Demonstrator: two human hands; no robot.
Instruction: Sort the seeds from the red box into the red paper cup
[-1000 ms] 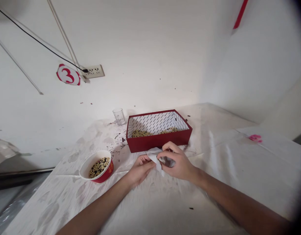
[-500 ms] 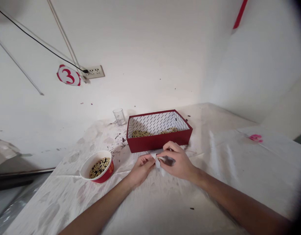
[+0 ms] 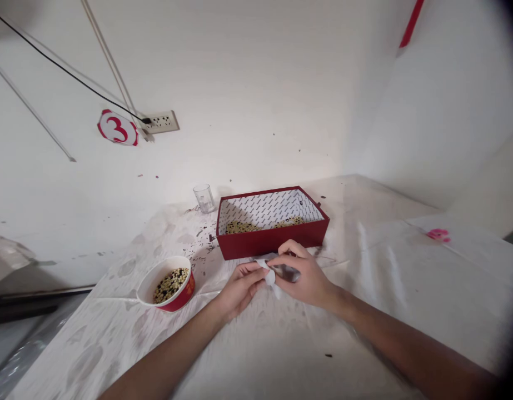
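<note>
Just in front of the red box, both hands meet over a small white piece of backing paper or film. My left hand pinches its left side between thumb and fingers. On the other side my right hand is closed in a pinch at the piece's edge; anything tiny between those fingertips is too small to make out. Inside the box lie many small beads, pale gold and black. To the left stands a red-and-white paper bowl with similar beads in it.
A clear glass stands behind the box's left end. Dark scraps are scattered between bowl and box. A pale plastic cover lies over the table, and a wall with a socket rises behind.
My left thumb has shifted slightly right over the white piece, and the piece has turned a little between the fingers. Bowl and box stay in place.
</note>
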